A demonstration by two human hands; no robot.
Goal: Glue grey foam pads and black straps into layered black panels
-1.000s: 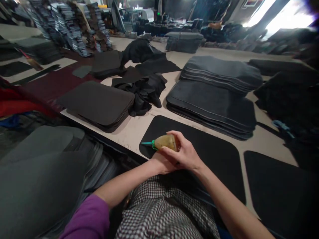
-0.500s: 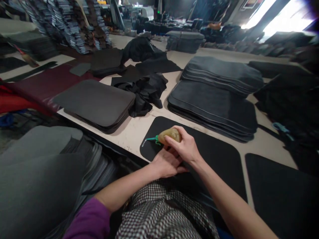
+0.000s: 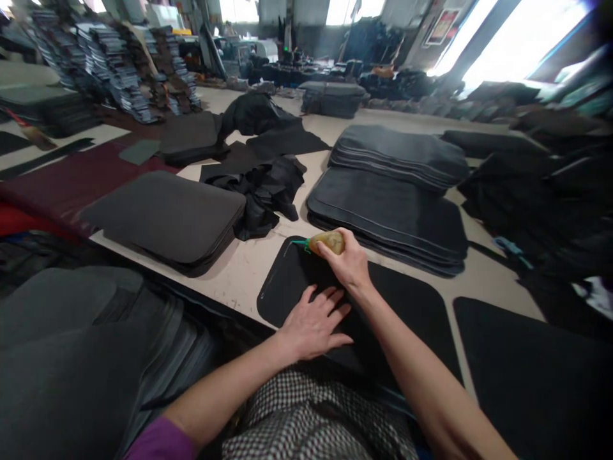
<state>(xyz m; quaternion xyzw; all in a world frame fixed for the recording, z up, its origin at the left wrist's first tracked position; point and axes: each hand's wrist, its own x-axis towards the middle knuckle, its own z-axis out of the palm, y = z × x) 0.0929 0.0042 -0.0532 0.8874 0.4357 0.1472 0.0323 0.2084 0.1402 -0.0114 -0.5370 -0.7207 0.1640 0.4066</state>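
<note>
My right hand (image 3: 348, 259) is wrapped round a yellowish squeeze bottle (image 3: 330, 242) with a thin green nozzle. The bottle lies nearly level, its nozzle tip at the far left corner of a black rounded panel (image 3: 407, 291). Along the panel's left edge runs a thin, broken line of shiny glue-like liquid (image 3: 274, 275). Spread flat on the same panel, my left hand (image 3: 313, 322) is open and holds nothing.
Left of the panel sits a stack of dark grey rounded sheets (image 3: 167, 214). Behind it are crumpled black scraps (image 3: 268, 191) and a tall stack of black panels (image 3: 387, 204). Another black panel (image 3: 522, 345) lies to the right. More grey sheets (image 3: 62, 319) are piled at the lower left.
The bottle has moved along the panel's left edge to its far corner, and the line of liquid has lengthened. My left hand has come out from under the bottle and flattened. The view has tilted up.
</note>
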